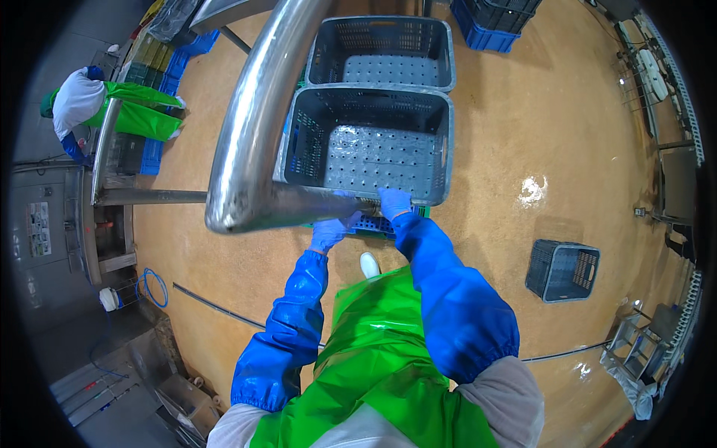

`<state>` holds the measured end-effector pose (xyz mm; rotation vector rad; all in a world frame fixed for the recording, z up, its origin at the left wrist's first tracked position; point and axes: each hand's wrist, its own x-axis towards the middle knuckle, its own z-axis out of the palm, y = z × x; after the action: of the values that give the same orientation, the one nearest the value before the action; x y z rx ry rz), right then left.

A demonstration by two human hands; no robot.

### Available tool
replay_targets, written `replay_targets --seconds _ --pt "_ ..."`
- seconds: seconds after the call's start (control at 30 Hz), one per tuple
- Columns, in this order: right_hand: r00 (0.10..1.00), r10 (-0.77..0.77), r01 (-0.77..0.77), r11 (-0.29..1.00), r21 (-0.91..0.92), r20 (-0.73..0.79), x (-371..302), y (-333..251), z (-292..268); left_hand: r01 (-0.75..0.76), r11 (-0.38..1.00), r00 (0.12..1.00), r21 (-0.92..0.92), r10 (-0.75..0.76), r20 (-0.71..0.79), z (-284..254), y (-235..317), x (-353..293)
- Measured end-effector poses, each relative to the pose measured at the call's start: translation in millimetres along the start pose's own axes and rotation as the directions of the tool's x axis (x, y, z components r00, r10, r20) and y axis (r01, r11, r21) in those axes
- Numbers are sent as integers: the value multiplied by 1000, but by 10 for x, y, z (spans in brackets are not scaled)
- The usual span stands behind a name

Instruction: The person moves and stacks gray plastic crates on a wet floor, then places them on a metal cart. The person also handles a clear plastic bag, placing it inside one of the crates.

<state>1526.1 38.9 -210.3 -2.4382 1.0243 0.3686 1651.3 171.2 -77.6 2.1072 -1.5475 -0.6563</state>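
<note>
Tan floor (508, 239); right hand (394, 202) at grey crate (377, 155), left hand (328, 233) beside (steel rail (299, 200) hides part); hands' grip unclear.

Left hand (328, 234) partly lost at the rail (299, 198), near centre! Crates (493, 26) at one o'clock, cropped up top; apron (381, 362) at six, cropped below; notice (39, 229) at nine, too small to read!

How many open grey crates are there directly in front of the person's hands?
2: the near crate, by the right hand, and the far crate, just beyond it. More may be hidden beneath them.
</note>
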Motion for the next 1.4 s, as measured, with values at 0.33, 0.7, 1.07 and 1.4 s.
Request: replay_targets --seconds 0.33,0.7,1.07,1.4 --pt "998 44 -44 999 -20 -34 141 165 80 5 1000 998 -26 -6 -63 151 -9 225" --pt "988 115 -118 993 -22 -103 150 165 113 37 920 993 -390 -77 -86 -28 215 311" --pt "974 213 -220 972 -88 -83 207 27 146 48 932 997 -358 -65 -36 14 21 325" --pt "674 306 -261 950 170 -673 -1438 -176 362 -76 941 995 -330 48 -90 132 -157 98"
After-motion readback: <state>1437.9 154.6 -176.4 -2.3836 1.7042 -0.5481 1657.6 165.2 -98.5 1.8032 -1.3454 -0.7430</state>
